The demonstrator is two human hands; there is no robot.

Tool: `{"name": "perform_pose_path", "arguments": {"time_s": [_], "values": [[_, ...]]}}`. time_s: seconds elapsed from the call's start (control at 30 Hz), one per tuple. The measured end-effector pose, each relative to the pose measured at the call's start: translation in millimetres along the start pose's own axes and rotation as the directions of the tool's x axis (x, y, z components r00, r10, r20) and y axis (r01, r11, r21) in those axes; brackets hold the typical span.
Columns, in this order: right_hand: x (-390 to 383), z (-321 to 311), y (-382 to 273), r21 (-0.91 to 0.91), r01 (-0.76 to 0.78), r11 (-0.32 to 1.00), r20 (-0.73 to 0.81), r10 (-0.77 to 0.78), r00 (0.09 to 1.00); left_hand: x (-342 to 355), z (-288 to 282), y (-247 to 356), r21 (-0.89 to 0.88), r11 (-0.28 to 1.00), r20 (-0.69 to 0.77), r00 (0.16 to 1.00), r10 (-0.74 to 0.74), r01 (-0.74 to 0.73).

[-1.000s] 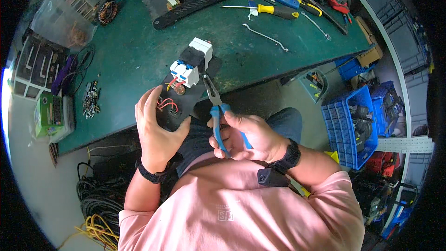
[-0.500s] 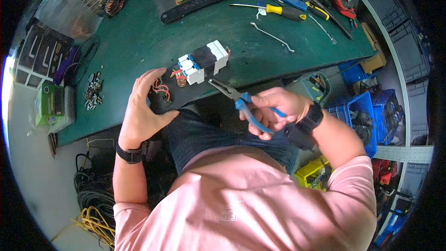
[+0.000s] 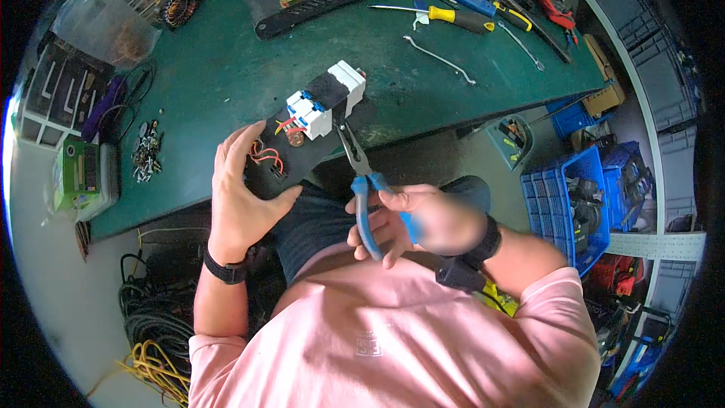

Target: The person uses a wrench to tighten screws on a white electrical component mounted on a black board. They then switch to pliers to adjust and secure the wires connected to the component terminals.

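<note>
Bearing print: the pink shirt [image 3: 332, 332], toward the wearer from the device [image 3: 328, 95], has a small pale square mark on the chest.
Left hand: this hand [image 3: 249, 200] stands at the device's wired end, thumb and fingers spread wide around the black plate [image 3: 304, 157]; whether they press on it cannot be told.
Right hand: toward the wearer and right of the device, this hand [image 3: 419, 219], partly blurred, has its fingers curled around the blue handles of the pliers [image 3: 362, 180].
Pliers' tips: slightly parted, right beside the device's near side; contact cannot be told.
Device: on the green bench [image 3: 204, 91] at its near edge, slanting; two white blocks with a black section between, blue clips on one.
Wires: red ones [image 3: 266, 155] loop over the plate, left of the white blocks.
Screws: a loose pile [image 3: 147, 153], left of the device.
Wrench: a bent silver one [image 3: 439, 59], beyond the device to the right.
</note>
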State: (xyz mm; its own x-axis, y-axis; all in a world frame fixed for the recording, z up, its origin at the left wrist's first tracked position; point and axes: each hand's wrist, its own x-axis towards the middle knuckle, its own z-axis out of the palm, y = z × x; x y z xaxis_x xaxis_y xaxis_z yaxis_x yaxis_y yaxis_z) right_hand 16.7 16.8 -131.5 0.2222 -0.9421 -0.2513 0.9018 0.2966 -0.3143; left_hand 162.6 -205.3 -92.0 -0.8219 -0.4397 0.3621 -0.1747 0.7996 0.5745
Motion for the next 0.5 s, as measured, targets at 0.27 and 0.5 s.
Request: {"name": "perform_pose_path", "arguments": {"time_s": [0.27,0.5], "values": [[-4.4,3.8,1.7,-0.064,0.067,0.996,-0.141,-0.076,0.987,0.5,-0.3,3.0,-0.013,1.000,0.008,1.000,-0.013,0.013],[-25.2,-39.1,-76.3,-0.390,-0.249,0.886,-0.129,0.215,0.968,6.7,-4.4,-1.3,-0.054,0.998,0.033,0.999,0.017,-0.015]]}}
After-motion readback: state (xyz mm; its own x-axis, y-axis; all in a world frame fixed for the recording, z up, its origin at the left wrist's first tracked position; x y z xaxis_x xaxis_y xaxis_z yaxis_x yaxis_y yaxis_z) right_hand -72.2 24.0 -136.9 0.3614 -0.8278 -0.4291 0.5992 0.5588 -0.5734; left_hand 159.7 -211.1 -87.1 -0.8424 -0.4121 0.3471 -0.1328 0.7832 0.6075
